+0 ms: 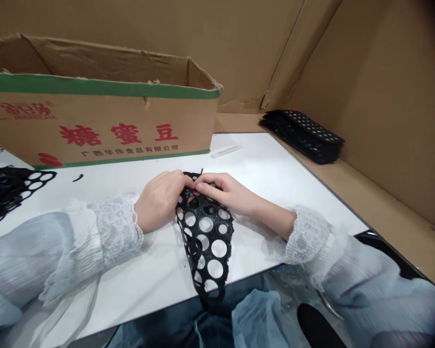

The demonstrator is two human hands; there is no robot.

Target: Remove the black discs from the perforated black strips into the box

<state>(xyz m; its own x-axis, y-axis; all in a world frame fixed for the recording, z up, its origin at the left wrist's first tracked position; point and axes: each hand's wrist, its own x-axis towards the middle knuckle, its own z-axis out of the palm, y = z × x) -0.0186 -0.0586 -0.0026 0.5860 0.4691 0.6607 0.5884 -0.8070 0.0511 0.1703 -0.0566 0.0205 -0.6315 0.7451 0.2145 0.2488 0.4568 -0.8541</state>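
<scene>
A black sheet punched with round holes (206,237), limp and folded over itself, hangs from both hands, its lower end passing over the table's near edge. My left hand (161,198) grips its upper left side, thumb and fingers closed. On the upper right, my right hand (226,192) pinches the same sheet, its thumb close to the left hand's fingertips. Whatever lies between the fingertips is hidden. A thin black strand sticks up just above the hands.
Behind stands an open cardboard box (130,106) with red lettering. More black holed sheets (10,191) lie at the left. A stack of black dotted pieces (304,135) sits at the back right. A clear strip (226,151) and a black scrap (78,178) rest on the white table (275,164).
</scene>
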